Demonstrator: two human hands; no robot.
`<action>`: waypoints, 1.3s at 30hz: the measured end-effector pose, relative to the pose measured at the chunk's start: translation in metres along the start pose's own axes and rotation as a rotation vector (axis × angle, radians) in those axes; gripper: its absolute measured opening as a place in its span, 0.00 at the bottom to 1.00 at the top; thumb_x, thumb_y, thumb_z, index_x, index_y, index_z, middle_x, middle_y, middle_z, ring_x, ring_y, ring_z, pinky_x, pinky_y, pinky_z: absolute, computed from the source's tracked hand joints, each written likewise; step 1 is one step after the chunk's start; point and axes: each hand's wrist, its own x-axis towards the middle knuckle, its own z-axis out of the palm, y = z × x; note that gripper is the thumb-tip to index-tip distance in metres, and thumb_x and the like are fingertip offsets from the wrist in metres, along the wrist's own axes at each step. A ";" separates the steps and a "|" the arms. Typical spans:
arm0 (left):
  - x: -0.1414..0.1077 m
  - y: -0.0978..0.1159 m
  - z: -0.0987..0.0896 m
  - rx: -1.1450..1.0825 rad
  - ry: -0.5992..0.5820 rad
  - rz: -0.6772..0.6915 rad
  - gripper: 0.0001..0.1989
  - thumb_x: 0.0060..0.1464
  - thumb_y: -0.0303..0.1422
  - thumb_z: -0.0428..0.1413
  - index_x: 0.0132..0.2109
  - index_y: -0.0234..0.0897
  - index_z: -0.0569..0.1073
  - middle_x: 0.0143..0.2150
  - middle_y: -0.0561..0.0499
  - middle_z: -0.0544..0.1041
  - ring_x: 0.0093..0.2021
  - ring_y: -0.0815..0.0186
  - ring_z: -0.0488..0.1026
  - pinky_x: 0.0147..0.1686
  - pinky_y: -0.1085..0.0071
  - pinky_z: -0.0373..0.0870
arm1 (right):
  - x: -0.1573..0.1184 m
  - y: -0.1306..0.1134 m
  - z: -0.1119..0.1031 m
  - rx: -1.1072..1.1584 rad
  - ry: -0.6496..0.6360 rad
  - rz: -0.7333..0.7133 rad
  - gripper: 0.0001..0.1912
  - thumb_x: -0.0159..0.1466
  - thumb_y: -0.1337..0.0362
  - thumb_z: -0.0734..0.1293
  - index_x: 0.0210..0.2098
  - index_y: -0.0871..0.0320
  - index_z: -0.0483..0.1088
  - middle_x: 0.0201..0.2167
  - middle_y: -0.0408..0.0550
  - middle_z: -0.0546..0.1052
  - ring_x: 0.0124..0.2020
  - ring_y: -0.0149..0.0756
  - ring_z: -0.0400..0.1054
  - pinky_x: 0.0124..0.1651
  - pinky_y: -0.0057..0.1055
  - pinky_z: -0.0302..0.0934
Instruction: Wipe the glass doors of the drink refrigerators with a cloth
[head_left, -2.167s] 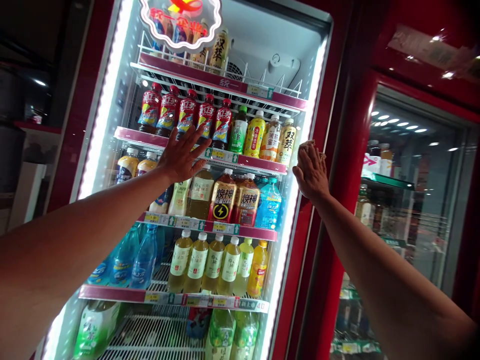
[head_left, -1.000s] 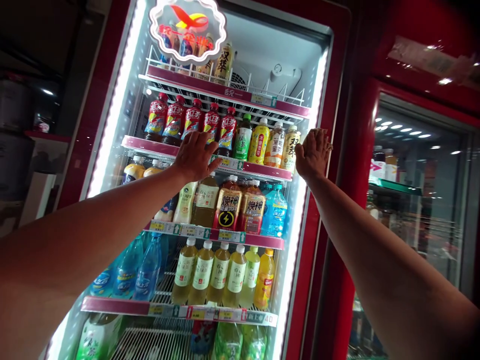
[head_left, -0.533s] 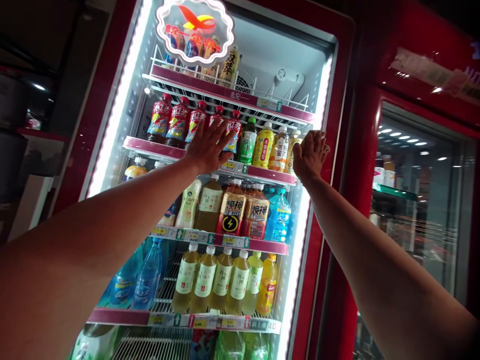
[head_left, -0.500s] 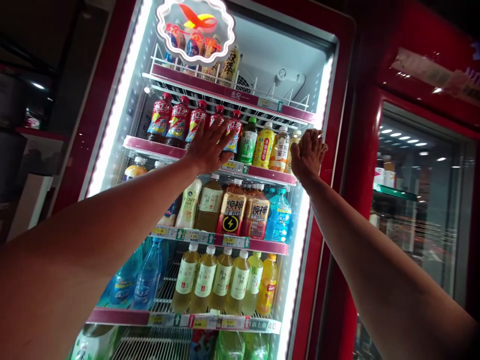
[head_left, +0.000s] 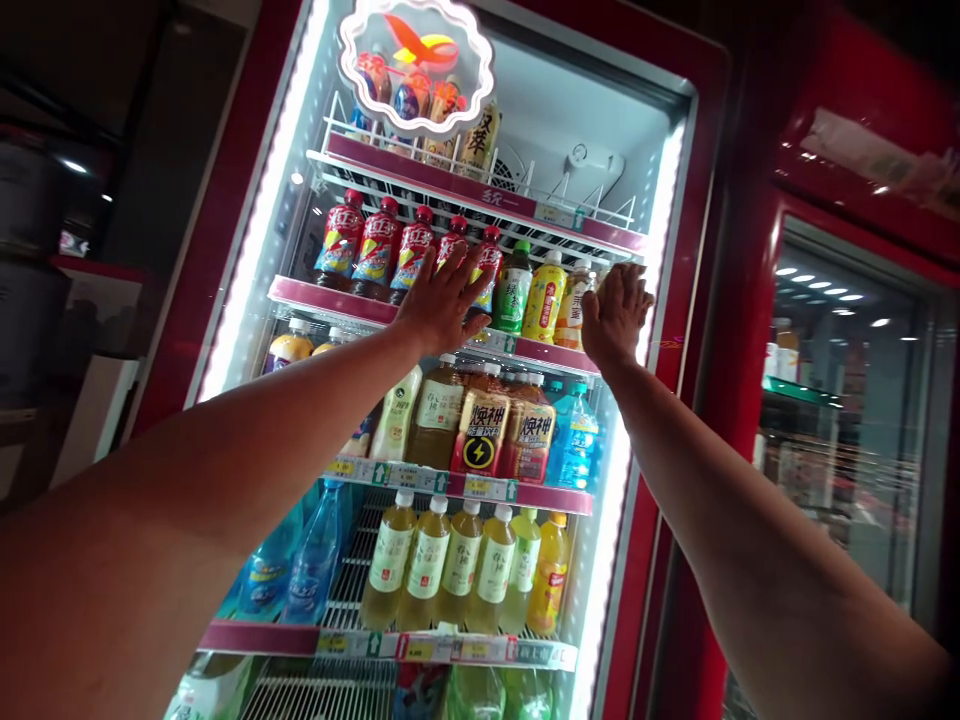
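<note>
Right hand (head_left: 615, 320) has slid left partway over an orange-and-white bottle (head_left: 573, 308), can't tell what it's holding, while left hand (head_left: 439, 310) has fingers wide before red-capped bottles (head_left: 377, 248).

One camera sits on the person's head; it looks forward at the fridge (head_left: 229, 180), near its front; it is tipped, so the fridge leans right; the fridge is cut off at the bottom; the left hand (head_left: 442, 305) and right hand (head_left: 616, 318) show before the fridge, seen from the back; part of the next fridge (head_left: 752, 340) shows on its right.
</note>
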 end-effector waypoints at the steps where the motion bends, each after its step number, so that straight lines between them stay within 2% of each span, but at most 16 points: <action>1: 0.000 0.000 0.001 -0.004 0.009 0.004 0.37 0.67 0.48 0.45 0.77 0.43 0.48 0.81 0.46 0.40 0.80 0.49 0.34 0.74 0.41 0.26 | -0.003 -0.006 0.002 -0.035 -0.013 -0.037 0.39 0.72 0.48 0.49 0.78 0.56 0.40 0.80 0.50 0.40 0.80 0.53 0.31 0.77 0.63 0.32; 5: 0.000 -0.003 0.005 -0.008 0.015 0.011 0.37 0.67 0.49 0.44 0.77 0.43 0.48 0.81 0.45 0.39 0.80 0.49 0.32 0.74 0.41 0.25 | -0.020 -0.010 -0.001 -0.078 -0.036 -0.248 0.38 0.73 0.48 0.48 0.78 0.51 0.37 0.80 0.47 0.39 0.80 0.50 0.33 0.78 0.61 0.35; 8: 0.001 -0.005 0.005 -0.018 0.007 0.018 0.38 0.66 0.50 0.45 0.77 0.43 0.48 0.81 0.46 0.39 0.80 0.49 0.32 0.74 0.42 0.25 | -0.021 -0.001 -0.003 -0.040 -0.040 -0.302 0.37 0.73 0.47 0.48 0.78 0.50 0.39 0.80 0.47 0.41 0.80 0.50 0.34 0.78 0.61 0.35; 11: 0.002 -0.007 0.002 -0.018 -0.021 0.025 0.40 0.65 0.50 0.48 0.77 0.41 0.49 0.81 0.44 0.40 0.80 0.49 0.33 0.74 0.43 0.26 | -0.009 -0.004 0.006 -0.005 0.012 -0.213 0.37 0.73 0.47 0.48 0.78 0.49 0.39 0.80 0.48 0.41 0.80 0.52 0.34 0.76 0.65 0.34; 14: 0.002 -0.008 -0.002 -0.014 -0.045 0.034 0.41 0.63 0.50 0.50 0.77 0.39 0.50 0.81 0.43 0.40 0.80 0.48 0.35 0.75 0.42 0.29 | -0.005 -0.025 0.019 0.027 0.080 -0.097 0.38 0.73 0.46 0.47 0.78 0.48 0.36 0.80 0.49 0.41 0.80 0.55 0.32 0.75 0.69 0.34; 18: 0.000 -0.008 -0.007 -0.021 -0.056 0.042 0.41 0.63 0.49 0.51 0.76 0.39 0.51 0.80 0.43 0.42 0.80 0.49 0.37 0.75 0.42 0.31 | -0.023 -0.051 0.018 -0.037 0.020 -0.218 0.37 0.74 0.47 0.45 0.79 0.48 0.33 0.80 0.47 0.39 0.80 0.53 0.33 0.76 0.65 0.37; 21: -0.003 -0.010 -0.015 -0.010 -0.120 0.046 0.42 0.62 0.48 0.51 0.77 0.36 0.50 0.81 0.43 0.40 0.80 0.49 0.36 0.76 0.45 0.32 | -0.033 -0.053 0.006 -0.101 -0.044 -0.281 0.37 0.74 0.48 0.46 0.79 0.49 0.34 0.80 0.46 0.39 0.80 0.50 0.34 0.76 0.60 0.39; 23: -0.005 -0.013 -0.021 0.002 -0.171 0.063 0.43 0.63 0.48 0.51 0.77 0.34 0.48 0.81 0.43 0.39 0.80 0.49 0.36 0.76 0.48 0.32 | -0.031 -0.053 0.002 -0.114 -0.066 -0.271 0.37 0.74 0.49 0.47 0.78 0.51 0.37 0.80 0.47 0.40 0.80 0.49 0.34 0.77 0.59 0.39; 26: -0.010 -0.016 -0.030 0.021 -0.230 0.089 0.43 0.64 0.48 0.50 0.77 0.35 0.47 0.81 0.45 0.39 0.80 0.50 0.37 0.76 0.50 0.32 | -0.021 -0.064 0.005 -0.089 -0.048 -0.126 0.38 0.73 0.49 0.48 0.78 0.56 0.40 0.80 0.51 0.41 0.79 0.51 0.34 0.76 0.61 0.37; 29: -0.014 -0.016 -0.036 0.044 -0.240 0.078 0.42 0.64 0.48 0.50 0.78 0.40 0.45 0.81 0.47 0.40 0.80 0.51 0.37 0.76 0.48 0.30 | -0.019 -0.086 0.014 -0.052 -0.027 -0.008 0.39 0.73 0.48 0.47 0.78 0.57 0.41 0.80 0.53 0.42 0.79 0.54 0.33 0.75 0.64 0.36; 32: -0.020 -0.016 -0.040 0.053 -0.243 0.062 0.41 0.65 0.47 0.49 0.78 0.43 0.44 0.81 0.49 0.40 0.80 0.51 0.38 0.75 0.43 0.27 | -0.029 -0.097 0.015 -0.037 -0.037 -0.121 0.38 0.73 0.47 0.47 0.78 0.55 0.41 0.80 0.51 0.42 0.80 0.53 0.32 0.76 0.63 0.36; 35: -0.026 -0.021 -0.043 0.061 -0.257 0.068 0.40 0.66 0.48 0.48 0.78 0.45 0.44 0.81 0.51 0.41 0.79 0.52 0.39 0.74 0.40 0.26 | -0.037 -0.093 0.008 -0.036 -0.059 -0.241 0.37 0.73 0.47 0.48 0.77 0.54 0.45 0.80 0.50 0.44 0.80 0.49 0.34 0.77 0.59 0.36; 37: -0.032 -0.029 -0.043 0.064 -0.247 0.075 0.38 0.67 0.49 0.48 0.78 0.48 0.46 0.81 0.52 0.42 0.79 0.51 0.39 0.74 0.39 0.25 | -0.036 -0.090 0.004 -0.050 -0.079 -0.250 0.37 0.73 0.47 0.48 0.77 0.54 0.46 0.80 0.49 0.44 0.80 0.48 0.35 0.77 0.58 0.37; 39: -0.039 -0.040 -0.042 0.062 -0.218 0.055 0.37 0.67 0.51 0.48 0.77 0.50 0.49 0.81 0.52 0.42 0.79 0.48 0.37 0.73 0.36 0.25 | -0.029 -0.095 0.005 -0.050 -0.084 -0.185 0.37 0.73 0.46 0.48 0.77 0.54 0.46 0.80 0.50 0.44 0.79 0.50 0.35 0.77 0.60 0.37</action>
